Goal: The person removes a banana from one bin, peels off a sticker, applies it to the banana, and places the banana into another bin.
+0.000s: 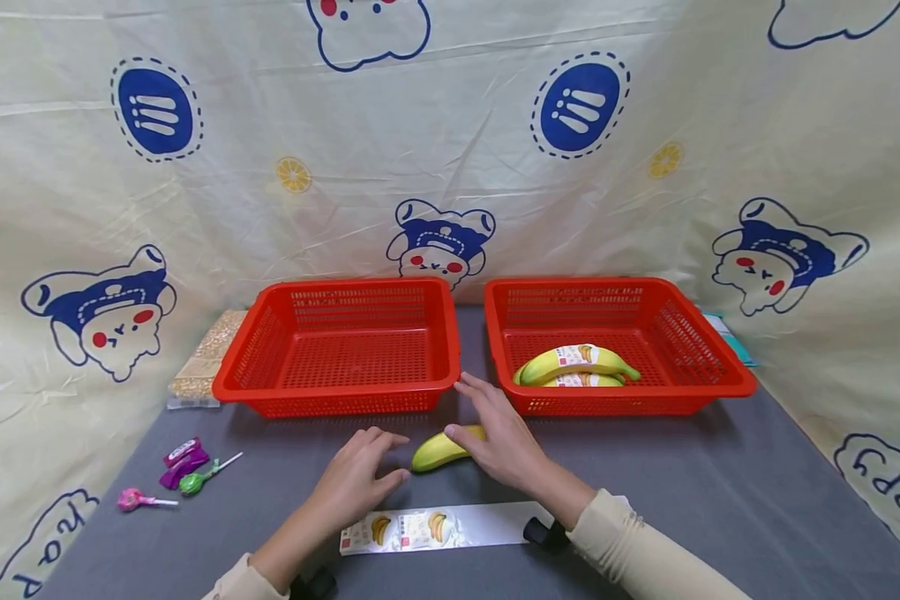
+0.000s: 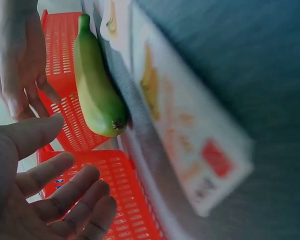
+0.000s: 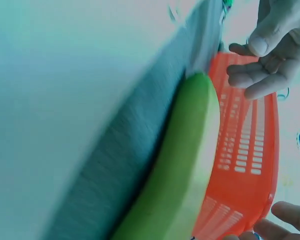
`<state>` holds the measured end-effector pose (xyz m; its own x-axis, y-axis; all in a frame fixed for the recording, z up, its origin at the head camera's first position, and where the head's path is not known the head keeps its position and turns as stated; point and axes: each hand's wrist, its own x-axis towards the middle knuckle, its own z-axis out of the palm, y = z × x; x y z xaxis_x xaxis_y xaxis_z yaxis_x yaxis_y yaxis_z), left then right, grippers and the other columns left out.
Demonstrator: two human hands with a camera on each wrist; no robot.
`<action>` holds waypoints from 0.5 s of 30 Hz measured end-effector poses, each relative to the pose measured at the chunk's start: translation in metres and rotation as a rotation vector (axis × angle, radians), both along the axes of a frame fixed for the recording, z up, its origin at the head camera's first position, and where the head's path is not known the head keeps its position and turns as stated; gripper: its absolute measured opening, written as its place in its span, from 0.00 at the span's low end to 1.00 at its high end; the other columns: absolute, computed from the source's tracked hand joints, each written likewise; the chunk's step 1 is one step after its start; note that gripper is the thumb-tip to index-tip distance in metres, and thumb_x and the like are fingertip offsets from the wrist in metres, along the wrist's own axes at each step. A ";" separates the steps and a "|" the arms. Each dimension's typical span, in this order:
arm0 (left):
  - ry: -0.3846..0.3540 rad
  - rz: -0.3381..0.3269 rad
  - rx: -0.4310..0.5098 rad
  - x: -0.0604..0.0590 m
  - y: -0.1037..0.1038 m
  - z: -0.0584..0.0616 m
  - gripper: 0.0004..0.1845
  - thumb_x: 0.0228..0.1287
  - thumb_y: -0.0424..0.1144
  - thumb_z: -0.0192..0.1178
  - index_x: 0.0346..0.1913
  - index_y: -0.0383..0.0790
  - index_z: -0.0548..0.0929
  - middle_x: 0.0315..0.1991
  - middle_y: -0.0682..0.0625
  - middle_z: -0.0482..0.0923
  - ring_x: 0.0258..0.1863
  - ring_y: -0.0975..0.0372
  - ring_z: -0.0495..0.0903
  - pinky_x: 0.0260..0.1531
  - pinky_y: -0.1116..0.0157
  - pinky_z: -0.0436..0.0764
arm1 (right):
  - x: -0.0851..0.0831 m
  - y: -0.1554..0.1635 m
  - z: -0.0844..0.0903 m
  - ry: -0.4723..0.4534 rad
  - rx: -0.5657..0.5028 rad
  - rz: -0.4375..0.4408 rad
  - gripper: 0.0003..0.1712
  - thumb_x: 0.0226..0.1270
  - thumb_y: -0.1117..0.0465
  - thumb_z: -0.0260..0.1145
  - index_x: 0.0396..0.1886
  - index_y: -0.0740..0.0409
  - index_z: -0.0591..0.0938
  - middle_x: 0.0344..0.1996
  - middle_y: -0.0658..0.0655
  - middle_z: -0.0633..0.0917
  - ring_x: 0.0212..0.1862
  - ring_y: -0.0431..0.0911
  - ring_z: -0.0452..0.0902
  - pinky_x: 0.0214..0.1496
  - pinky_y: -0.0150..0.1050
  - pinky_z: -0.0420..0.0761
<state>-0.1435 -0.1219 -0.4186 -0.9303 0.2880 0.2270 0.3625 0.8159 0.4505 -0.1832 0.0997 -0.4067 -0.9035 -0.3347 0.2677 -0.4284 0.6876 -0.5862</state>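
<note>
Now: bare yellow-green banana (image 1: 438, 450) on grey cloth tabletop, mid-front, by red mesh baskets | r hand (image 1: 498, 437) resting over it, fingers spread | l hand (image 1: 360, 471) beside tip, fingers relaxed, holding nothing | printed banana wrapper strip (image 1: 427, 529) laid at front edge, prob. for wrapping.

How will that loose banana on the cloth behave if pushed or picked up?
The banana looks firm and greenish, so probably stiff, not floppy. Its curved, rounded body lying on the grey cloth may rock or pivot when nudged rather than roll far. The smooth peel could slip a little; both hands hover beside it.
</note>
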 end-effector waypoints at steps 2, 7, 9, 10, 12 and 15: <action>0.008 -0.006 0.011 0.007 -0.005 -0.002 0.20 0.50 0.41 0.70 0.49 0.44 0.82 0.40 0.53 0.79 0.41 0.64 0.73 0.39 0.63 0.73 | 0.009 0.002 -0.003 0.027 0.013 0.019 0.34 0.58 0.50 0.68 0.65 0.51 0.71 0.67 0.51 0.69 0.65 0.48 0.65 0.62 0.51 0.71; 0.041 -0.039 0.048 0.023 -0.012 -0.007 0.20 0.46 0.39 0.71 0.46 0.45 0.84 0.37 0.55 0.79 0.39 0.66 0.71 0.37 0.67 0.71 | 0.028 0.005 -0.011 0.057 0.044 0.063 0.30 0.55 0.51 0.70 0.59 0.51 0.76 0.55 0.50 0.76 0.55 0.43 0.68 0.55 0.45 0.72; 0.057 -0.061 0.055 0.027 -0.013 -0.009 0.19 0.45 0.38 0.72 0.45 0.45 0.84 0.36 0.55 0.78 0.38 0.66 0.71 0.37 0.67 0.71 | 0.034 0.005 -0.014 0.038 0.058 0.085 0.28 0.54 0.51 0.71 0.56 0.50 0.77 0.51 0.49 0.77 0.52 0.41 0.67 0.53 0.43 0.72; 0.069 -0.074 0.054 0.029 -0.014 -0.011 0.19 0.45 0.38 0.72 0.45 0.45 0.84 0.36 0.55 0.78 0.38 0.66 0.70 0.37 0.67 0.71 | 0.036 0.005 -0.015 0.035 0.068 0.102 0.27 0.54 0.51 0.71 0.55 0.50 0.78 0.49 0.49 0.78 0.51 0.40 0.66 0.51 0.42 0.71; 0.085 -0.098 0.052 0.032 -0.015 -0.014 0.19 0.44 0.38 0.72 0.44 0.45 0.84 0.35 0.55 0.77 0.38 0.66 0.70 0.38 0.67 0.71 | 0.041 0.005 -0.020 0.012 0.088 0.132 0.25 0.54 0.50 0.71 0.52 0.49 0.79 0.45 0.48 0.78 0.48 0.39 0.65 0.49 0.39 0.71; 0.071 -0.116 0.042 0.035 -0.016 -0.018 0.18 0.44 0.39 0.71 0.43 0.47 0.84 0.35 0.57 0.76 0.37 0.67 0.69 0.38 0.67 0.71 | 0.047 0.005 -0.025 -0.016 0.100 0.188 0.23 0.53 0.50 0.71 0.49 0.51 0.81 0.40 0.49 0.78 0.45 0.39 0.65 0.46 0.37 0.71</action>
<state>-0.1086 -0.1381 -0.4367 -0.8724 0.3817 0.3053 0.4856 0.7477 0.4528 -0.1363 0.1047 -0.4319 -0.8265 -0.5219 0.2107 -0.5458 0.6517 -0.5267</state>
